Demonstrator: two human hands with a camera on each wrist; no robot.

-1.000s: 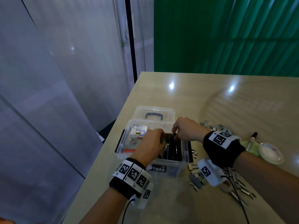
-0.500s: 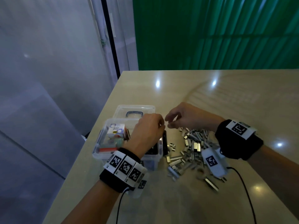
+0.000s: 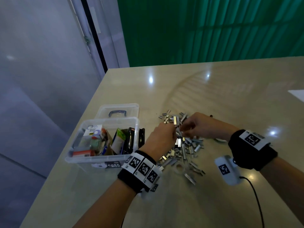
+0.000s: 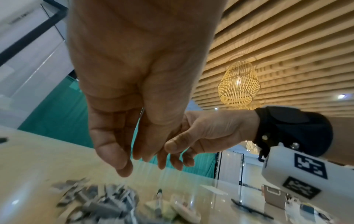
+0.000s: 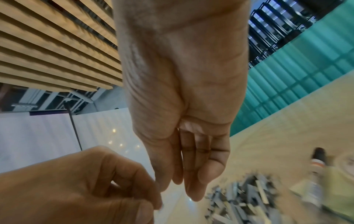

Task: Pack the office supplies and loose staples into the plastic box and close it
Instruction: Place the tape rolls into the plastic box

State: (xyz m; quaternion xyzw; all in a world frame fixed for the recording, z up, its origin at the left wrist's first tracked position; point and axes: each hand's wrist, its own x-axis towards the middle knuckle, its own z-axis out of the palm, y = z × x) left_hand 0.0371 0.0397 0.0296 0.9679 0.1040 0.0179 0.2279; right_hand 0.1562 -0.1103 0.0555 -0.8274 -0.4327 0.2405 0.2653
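The clear plastic box [image 3: 100, 159] stands open near the table's left edge, with packets, a small white carton [image 3: 93, 131] and a black stapler [image 3: 131, 140] inside. Its lid [image 3: 117, 111] lies flat behind it. To the right of the box spreads a heap of loose staples [image 3: 185, 146], blurred in the wrist views [image 4: 99, 201] [image 5: 243, 201]. Both hands hover over the heap with fingertips almost meeting. My left hand [image 3: 172, 131] [image 4: 134, 160] has its fingers curled toward the thumb; whether it pinches a staple is unclear. My right hand [image 3: 184, 129] [image 5: 187, 188] hangs relaxed and holds nothing.
A clear tape roll [image 3: 180, 168] lies at the heap's near edge. A marker pen [image 4: 159, 197] and a round white item [image 3: 219, 140] sit behind my right hand. A sheet of paper [image 3: 297, 94] lies at the far right. The table's left edge runs close to the box.
Both hands have left the inside of the box and moved right, down onto the staple heap. The head view has swung right with them.
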